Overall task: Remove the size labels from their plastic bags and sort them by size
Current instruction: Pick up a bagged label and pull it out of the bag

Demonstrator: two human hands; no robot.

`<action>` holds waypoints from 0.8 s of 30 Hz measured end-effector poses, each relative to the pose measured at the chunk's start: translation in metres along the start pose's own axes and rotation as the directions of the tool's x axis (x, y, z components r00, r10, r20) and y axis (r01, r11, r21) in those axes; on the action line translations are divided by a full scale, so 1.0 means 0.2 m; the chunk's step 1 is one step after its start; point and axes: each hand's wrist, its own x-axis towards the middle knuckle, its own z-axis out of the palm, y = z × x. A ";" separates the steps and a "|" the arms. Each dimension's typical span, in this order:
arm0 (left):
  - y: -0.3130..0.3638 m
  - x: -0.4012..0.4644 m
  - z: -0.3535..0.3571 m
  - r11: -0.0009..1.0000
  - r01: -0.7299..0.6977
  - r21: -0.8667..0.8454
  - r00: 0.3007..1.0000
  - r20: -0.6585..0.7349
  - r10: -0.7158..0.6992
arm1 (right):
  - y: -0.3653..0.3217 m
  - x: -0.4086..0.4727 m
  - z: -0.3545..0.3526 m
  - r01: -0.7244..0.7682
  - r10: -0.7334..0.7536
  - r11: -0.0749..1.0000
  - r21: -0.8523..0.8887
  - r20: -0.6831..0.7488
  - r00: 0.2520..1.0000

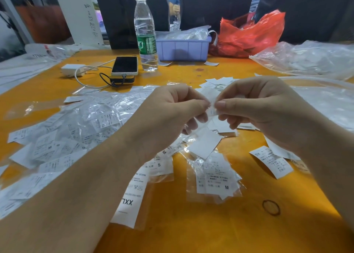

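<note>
My left hand (172,110) and my right hand (254,103) meet above the middle of the orange table (191,224). Both pinch the top of one small clear plastic bag of white size labels (205,143), which hangs down between them. Below lie a bagged stack marked M (216,180), a bagged XXL label (130,199), an S bag (161,166) and a loose XS label (272,161). A big heap of bagged labels (76,126) spreads on the left. Loose labels (216,82) lie beyond my hands.
At the back stand a water bottle (145,32), a purple tray (183,48) with bags, a red plastic bag (249,36) and a large clear bag (310,59). A phone (125,65) lies on a power bank beside a white charger (72,69). A rubber band (271,207) lies near right.
</note>
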 end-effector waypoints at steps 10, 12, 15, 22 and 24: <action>0.00 0.01 -0.01 0.999 0.026 0.025 0.998 -0.058 -0.024 | -0.02 0.01 -0.04 0.104 -0.066 0.975 0.195 -0.191 0.979; 0.00 0.01 0.00 0.999 0.027 0.031 0.998 -0.058 -0.025 | -0.02 0.01 -0.04 0.105 -0.073 0.973 0.204 -0.159 0.985; 0.00 0.00 -0.01 0.999 0.030 0.038 0.998 -0.060 -0.027 | -0.02 0.00 -0.03 0.099 -0.075 0.978 0.182 -0.133 0.988; 0.01 0.00 0.00 0.999 0.042 0.009 0.997 -0.066 -0.041 | -0.02 0.00 -0.02 0.037 -0.033 0.991 0.125 -0.038 0.999; 0.01 0.00 0.00 0.999 0.047 -0.002 0.997 -0.065 -0.047 | -0.01 0.00 -0.01 0.041 -0.038 0.996 0.083 -0.036 0.999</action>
